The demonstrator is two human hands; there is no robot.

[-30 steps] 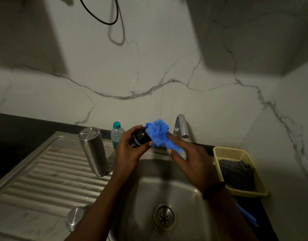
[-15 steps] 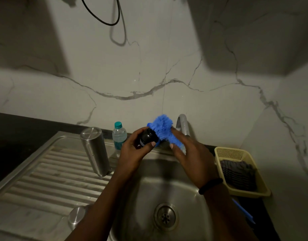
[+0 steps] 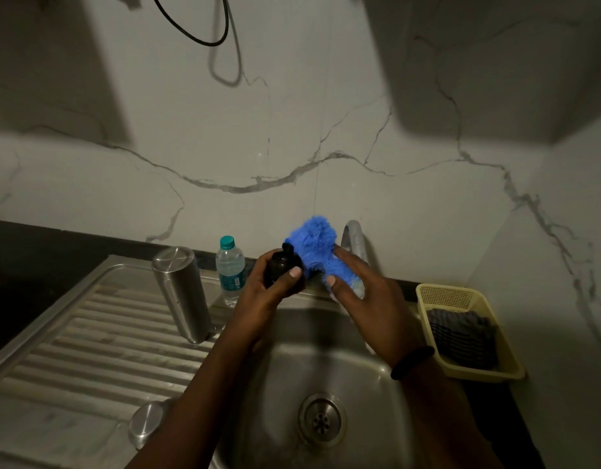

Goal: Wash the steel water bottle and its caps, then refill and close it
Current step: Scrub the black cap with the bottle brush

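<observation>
Over sink (image 3: 387,394), left hand (image 3: 268,292) grips black cap (image 3: 279,267), right hand (image 3: 370,299) pinches blue scrubber (image 3: 314,242), possibly microfibre, steel bottle (image 3: 182,292) beside.

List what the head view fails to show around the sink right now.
- Steel bottle: it stands mouth down on the drainboard, so its inside is hidden.
- Black cap: the left hand wraps it; its underside is out of sight.
- Blue scrubber: the right hand covers its lower end.
- Tap: scrubber and right hand hide its spout; any water flow is unclear.
- Steel cap: the left forearm partly covers it.
</observation>
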